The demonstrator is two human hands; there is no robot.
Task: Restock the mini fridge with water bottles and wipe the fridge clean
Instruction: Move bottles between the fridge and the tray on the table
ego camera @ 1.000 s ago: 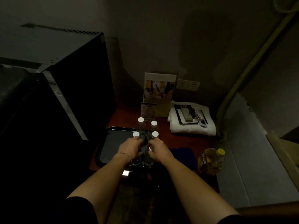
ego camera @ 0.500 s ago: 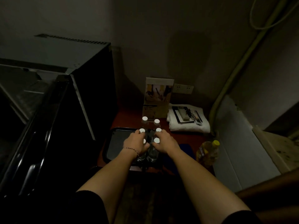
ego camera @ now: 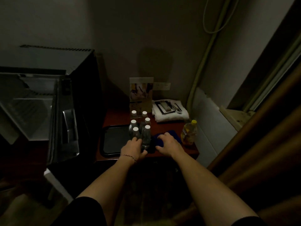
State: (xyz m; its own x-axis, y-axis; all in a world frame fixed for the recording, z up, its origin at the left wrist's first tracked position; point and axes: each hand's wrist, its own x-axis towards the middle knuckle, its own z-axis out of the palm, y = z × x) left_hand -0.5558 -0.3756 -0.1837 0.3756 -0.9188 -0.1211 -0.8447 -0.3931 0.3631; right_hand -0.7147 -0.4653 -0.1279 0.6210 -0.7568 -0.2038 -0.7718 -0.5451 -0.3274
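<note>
Black metal is filling the left side of the frame, that's the black mini fridge [ego camera: 48,101] with its door hanging open and pale shelves showing inside. Nothing in there looks like a bottle yet, though it's pretty dark.

Moving toward the middle, a black plastic tray [ego camera: 114,141] is sitting on the reddish wooden table [ego camera: 117,116], and the clear white-capped water bottles [ego camera: 140,128] are standing upright in a tight cluster at the tray's right edge. The left hand [ego camera: 132,148] is touching the base of the nearest one, fingers reaching around it, but I can't tell if it's really gripping or just resting.

Just right of that, the right hand [ego camera: 168,144] is lying on a dark blue cloth [ego camera: 164,137] with fingers loosely spread, not bunching it.

Further right, a yellow-capped bottle of yellow liquid [ego camera: 189,133] is standing near the table edge, and a folded white towel [ego camera: 170,112] is lying behind.

My guess: those bottles are going to be smooth, a bit heavy if full, and squishy in the middle. Grabbing around the body below the shoulder seems safest, since they're packed close and could topple like dominoes.
</note>
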